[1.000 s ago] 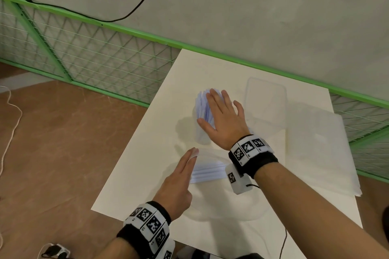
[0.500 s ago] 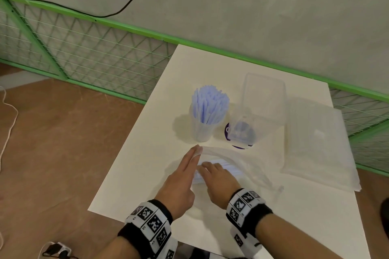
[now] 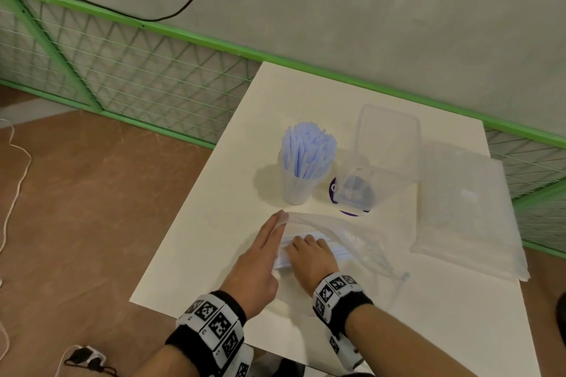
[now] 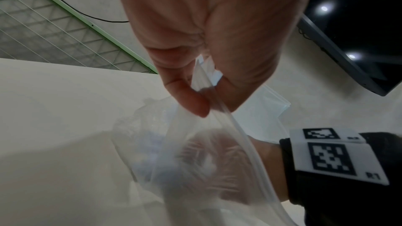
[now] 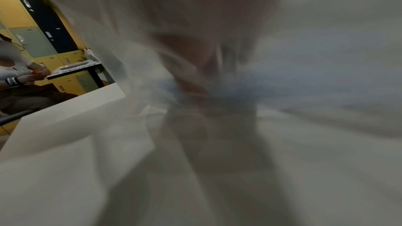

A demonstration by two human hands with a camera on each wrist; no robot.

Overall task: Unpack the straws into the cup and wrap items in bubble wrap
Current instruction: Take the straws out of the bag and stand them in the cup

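The left hand (image 4: pixel 208 44) pinches the rim of the clear bag (image 3: pixel 352 239). The right hand (image 3: pixel 309 257) reaches inside it onto the remaining straws (image 3: pixel 337 251); its grip is veiled by plastic and blurred in the wrist view. The cup (image 3: pixel 295 190) of straws stands beyond on the tabletop (image 3: pixel 214 223).

White table (image 3: pixel 196 242), green mesh fence (image 3: pixel 122 70), black cable (image 3: pixel 183 6)

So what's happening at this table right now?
A person is emptying a clear plastic bag of pale blue straws. The left hand pinches the bag's open edge, holding it up, while the right hand reaches inside among the remaining straws. A cup beyond already stands full of straws, beside a clear container.
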